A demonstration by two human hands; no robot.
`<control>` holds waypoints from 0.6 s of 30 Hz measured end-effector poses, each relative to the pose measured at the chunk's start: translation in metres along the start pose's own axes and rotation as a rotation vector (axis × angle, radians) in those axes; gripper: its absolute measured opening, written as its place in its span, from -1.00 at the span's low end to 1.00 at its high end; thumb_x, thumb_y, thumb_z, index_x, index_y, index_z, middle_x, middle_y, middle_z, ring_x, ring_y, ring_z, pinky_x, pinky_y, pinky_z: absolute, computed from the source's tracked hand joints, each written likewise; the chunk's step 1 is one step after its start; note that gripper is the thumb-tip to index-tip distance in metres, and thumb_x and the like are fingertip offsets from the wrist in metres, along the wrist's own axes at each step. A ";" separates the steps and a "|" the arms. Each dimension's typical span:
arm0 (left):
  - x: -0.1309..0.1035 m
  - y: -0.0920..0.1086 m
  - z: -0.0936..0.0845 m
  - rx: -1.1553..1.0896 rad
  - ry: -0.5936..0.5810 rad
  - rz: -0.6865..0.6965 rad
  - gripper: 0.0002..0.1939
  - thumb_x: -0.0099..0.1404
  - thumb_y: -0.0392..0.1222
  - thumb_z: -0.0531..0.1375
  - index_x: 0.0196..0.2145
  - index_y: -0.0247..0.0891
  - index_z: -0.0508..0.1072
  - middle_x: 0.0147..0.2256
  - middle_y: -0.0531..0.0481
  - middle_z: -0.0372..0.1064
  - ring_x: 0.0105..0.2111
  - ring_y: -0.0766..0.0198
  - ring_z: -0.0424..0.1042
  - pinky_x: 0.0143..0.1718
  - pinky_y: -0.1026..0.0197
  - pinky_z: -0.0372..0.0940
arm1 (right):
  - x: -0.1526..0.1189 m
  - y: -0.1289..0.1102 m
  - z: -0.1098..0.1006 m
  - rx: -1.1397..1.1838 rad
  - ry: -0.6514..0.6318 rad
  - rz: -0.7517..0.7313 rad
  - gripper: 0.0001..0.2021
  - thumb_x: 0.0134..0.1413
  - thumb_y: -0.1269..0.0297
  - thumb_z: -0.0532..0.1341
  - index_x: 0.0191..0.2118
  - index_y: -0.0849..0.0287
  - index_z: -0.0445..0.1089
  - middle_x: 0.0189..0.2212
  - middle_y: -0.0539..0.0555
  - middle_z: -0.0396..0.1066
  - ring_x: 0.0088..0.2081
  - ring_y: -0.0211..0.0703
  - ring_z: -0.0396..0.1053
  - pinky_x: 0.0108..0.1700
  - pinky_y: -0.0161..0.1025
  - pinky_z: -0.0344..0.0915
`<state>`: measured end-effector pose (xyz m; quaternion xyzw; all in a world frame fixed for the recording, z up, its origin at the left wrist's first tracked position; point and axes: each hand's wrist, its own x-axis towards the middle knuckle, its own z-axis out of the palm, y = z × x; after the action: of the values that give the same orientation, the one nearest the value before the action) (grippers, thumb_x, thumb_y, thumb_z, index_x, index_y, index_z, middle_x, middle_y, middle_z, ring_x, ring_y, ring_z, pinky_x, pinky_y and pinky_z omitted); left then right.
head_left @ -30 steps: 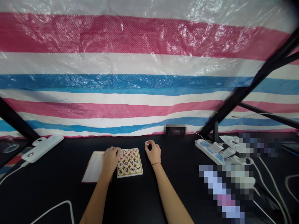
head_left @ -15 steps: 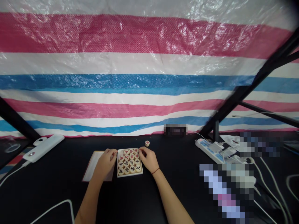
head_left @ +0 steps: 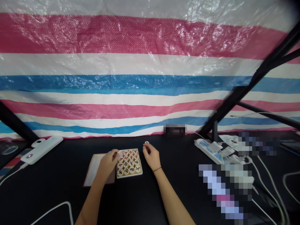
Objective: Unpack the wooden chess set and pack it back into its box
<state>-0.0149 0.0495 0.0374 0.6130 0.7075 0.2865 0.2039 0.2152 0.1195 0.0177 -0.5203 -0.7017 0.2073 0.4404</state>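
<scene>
A white square box (head_left: pixel 129 177) holds rows of round chess pieces with red characters at the back and black ones in front. My left hand (head_left: pixel 108 162) is at its left edge, fingers curled together; whatever they hold is too small to make out. My right hand (head_left: pixel 152 156), with a thin red cord at the wrist, is beyond the box's right side. Its fingers are bent at a single loose round piece (head_left: pixel 147 142), partly covered by the fingertips. Whether they grip the piece is unclear. The box lid (head_left: pixel 92 170) lies partly under my left hand and forearm.
On the left are a white device (head_left: pixel 42 150) and a white cable (head_left: pixel 53 208). A power strip (head_left: pixel 208 150) with plugs and cables stands at the right. A small dark object (head_left: pixel 175 130) is near the striped sheet (head_left: pixel 131 109) at the back.
My right hand has moved away from the box's right edge, back and to the right, reaching the loose piece. My left hand has shifted only slightly, and the lid has moved a little.
</scene>
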 end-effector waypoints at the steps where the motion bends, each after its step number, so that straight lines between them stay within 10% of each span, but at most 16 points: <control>1: 0.000 0.000 0.000 0.001 0.003 -0.004 -0.68 0.28 -0.07 -0.02 -0.15 -0.18 0.44 -0.32 -0.04 0.49 -0.30 0.16 0.44 -0.25 0.19 0.23 | 0.004 0.005 -0.003 -0.069 0.103 -0.015 -0.74 0.10 0.24 0.05 -0.21 0.20 0.44 -0.30 0.14 0.48 -0.29 -0.11 0.39 -0.16 -0.19 0.29; 6: 0.000 -0.001 0.002 -0.005 0.008 -0.001 -0.72 0.28 -0.12 -0.01 -0.16 -0.18 0.42 -0.32 -0.03 0.48 -0.29 0.17 0.44 -0.25 0.20 0.22 | 0.016 0.027 -0.010 -0.379 0.108 -0.010 -0.57 0.00 0.21 0.18 0.03 0.15 0.33 -0.04 0.19 0.38 -0.01 0.04 0.28 -0.05 -0.09 0.20; 18: 0.001 -0.004 0.003 -0.009 0.026 0.017 -0.72 0.27 -0.12 -0.01 -0.18 -0.19 0.43 -0.34 -0.03 0.46 -0.32 0.18 0.44 -0.26 0.19 0.25 | 0.016 0.024 0.000 -0.425 -0.032 0.039 -0.79 0.07 0.28 0.17 -0.13 0.08 0.36 -0.26 0.05 0.47 -0.09 -0.04 0.32 -0.08 -0.13 0.08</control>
<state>-0.0160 0.0505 0.0327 0.6144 0.7034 0.2996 0.1949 0.2270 0.1435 0.0061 -0.6118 -0.7262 0.0714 0.3052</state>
